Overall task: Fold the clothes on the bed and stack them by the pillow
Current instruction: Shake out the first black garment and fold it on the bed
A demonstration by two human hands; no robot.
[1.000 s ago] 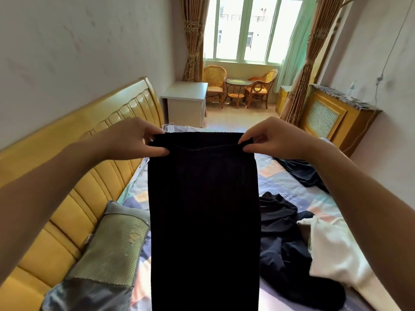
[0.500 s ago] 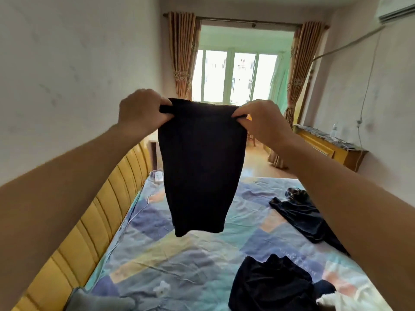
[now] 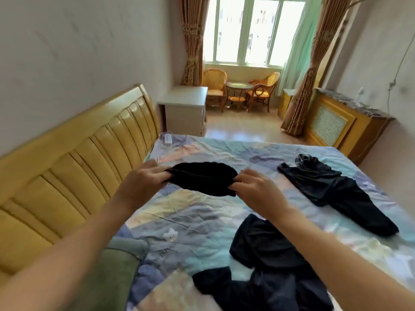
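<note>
A person is holding a black garment above the middle of a bed, the left hand pinching its left end and the right hand pinching its right end, fingers curled round the cloth. The garment is dark, ribbed-looking and bunched into a flat oval, blurred at the edges; whether it is touching the bedspread cannot be told. Three more dark pieces are lying on the patchwork bedspread: one dark garment stretching out at 3 o'clock from the hands, a crumpled black garment at 5 o'clock beneath the right forearm, and a navy garment just beyond it toward 6 o'clock, touching it. One green pillow is resting at 7 o'clock against the yellow headboard. A small white item is sitting on the bed's far corner at 11 o'clock. Two wicker chairs are flanking one small round table by the window at 12 o'clock.
</note>
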